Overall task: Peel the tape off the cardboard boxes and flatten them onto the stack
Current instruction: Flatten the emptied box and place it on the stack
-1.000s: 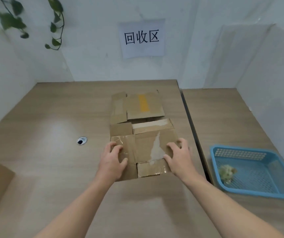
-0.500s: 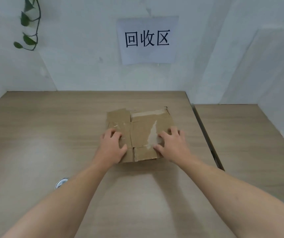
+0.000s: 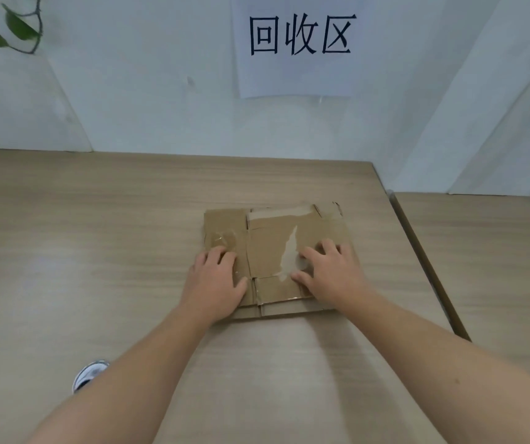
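Nearest the camera, two bare forearms reach forward over the wooden table. By the left forearm, a small round metal fitting sits in the tabletop, partly hidden by the arm.

Farther out, the left hand lies palm down on the near left part of the flattened cardboard box, fingers spread and flat, gripping nothing. The right hand lies the same way on the near right part, its fingers splayed and its thumb pointing toward the middle of the sheet; it too presses rather than holds.

The box lies flat on the table, right of centre, with its flaps spread out. A second edge of cardboard shows just under its near side, so it rests on at least one other flat piece. A pale torn streak runs down the middle between the hands, and shiny clear tape clings to the left panel just beyond the left fingertips.

To the right, a dark gap separates this table from a second tabletop.

Beyond the table stands a white wall with a paper sign bearing three black characters, and green leaves hang at the upper left.
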